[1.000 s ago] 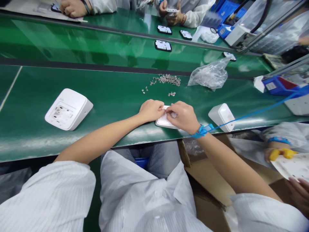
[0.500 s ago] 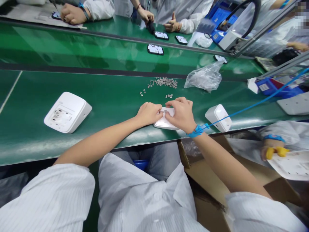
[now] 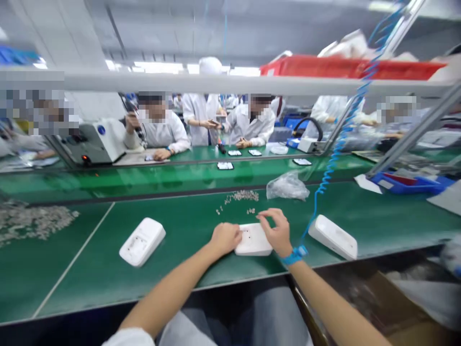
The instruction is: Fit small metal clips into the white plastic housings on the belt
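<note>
Between left fingers (image 3: 236,234) and right fingers (image 3: 271,214): white device (image 3: 255,244).

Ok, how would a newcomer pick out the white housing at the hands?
Start at the green bench and find its pile of small metal parts. Toward the person from that pile lies the white housing. Only it has the left hand on it; no hand touches the left neighbour or the right neighbour.
</note>
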### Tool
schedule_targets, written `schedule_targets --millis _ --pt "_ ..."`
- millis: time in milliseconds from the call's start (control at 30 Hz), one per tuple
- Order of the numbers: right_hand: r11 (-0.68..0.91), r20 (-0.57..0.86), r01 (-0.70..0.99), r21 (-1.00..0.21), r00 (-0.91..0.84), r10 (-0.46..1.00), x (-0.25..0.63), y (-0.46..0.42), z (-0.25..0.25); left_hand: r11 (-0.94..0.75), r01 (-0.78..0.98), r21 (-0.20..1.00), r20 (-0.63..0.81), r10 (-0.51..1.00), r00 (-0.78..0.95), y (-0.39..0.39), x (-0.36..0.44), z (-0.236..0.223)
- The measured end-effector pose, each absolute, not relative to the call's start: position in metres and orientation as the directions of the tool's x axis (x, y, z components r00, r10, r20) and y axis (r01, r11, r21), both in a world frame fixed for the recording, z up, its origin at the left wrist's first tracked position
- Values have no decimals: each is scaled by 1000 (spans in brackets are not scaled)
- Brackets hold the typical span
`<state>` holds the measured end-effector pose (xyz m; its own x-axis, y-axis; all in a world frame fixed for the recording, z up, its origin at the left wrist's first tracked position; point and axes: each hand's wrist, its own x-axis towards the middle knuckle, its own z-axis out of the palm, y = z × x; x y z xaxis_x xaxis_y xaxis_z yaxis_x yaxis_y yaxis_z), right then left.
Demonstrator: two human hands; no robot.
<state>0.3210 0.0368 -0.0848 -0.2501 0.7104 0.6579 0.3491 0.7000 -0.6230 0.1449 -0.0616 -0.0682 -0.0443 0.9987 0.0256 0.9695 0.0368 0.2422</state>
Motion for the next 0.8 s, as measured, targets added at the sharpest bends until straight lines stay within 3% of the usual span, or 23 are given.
schedule_targets --millis 67,167,300,400,533,800 --pt "505 543 303 -808 48 839 324 48 -102 100 979 178 27 994 -106 -80 142 -69" --pt "280 338 288 -916 177 924 327 56 -125 223 970 97 9 974 -225 -127 131 -73" --pt "313 356 362 -878 57 933 324 48 -130 456 889 -50 9 890 -456 -196 99 -71" --pt "334 364 449 -829 -21 931 320 43 -124 509 846 -160 30 859 -511 -220 70 -62" --pt "320 344 459 -829 -33 938 320 41 -121 563 817 -126 -37 820 -571 -222 44 -55" --pt "327 335 423 -845 -56 940 320 41 -126 705 696 -134 -15 701 -713 -216 15 -54"
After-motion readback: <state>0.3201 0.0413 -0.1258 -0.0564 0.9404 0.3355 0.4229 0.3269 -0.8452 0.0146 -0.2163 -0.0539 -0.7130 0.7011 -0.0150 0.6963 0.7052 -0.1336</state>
